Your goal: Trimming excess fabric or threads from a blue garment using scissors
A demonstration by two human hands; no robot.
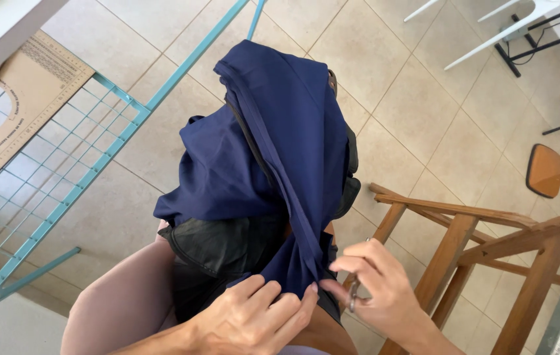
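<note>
While pinching cloth's (273,151) edge, left hand (254,319).

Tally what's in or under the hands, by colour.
Navy: 1, cloth, pinched by the left hand.
Black: 1, garment under the cloth.
Metal: 1, small tool in the right hand; kind unclear.
Total: 3

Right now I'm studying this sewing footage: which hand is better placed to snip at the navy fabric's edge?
The right hand, probably: it holds small metal snips beside the navy fabric, while the left hand pinches the fabric's edge.
</note>
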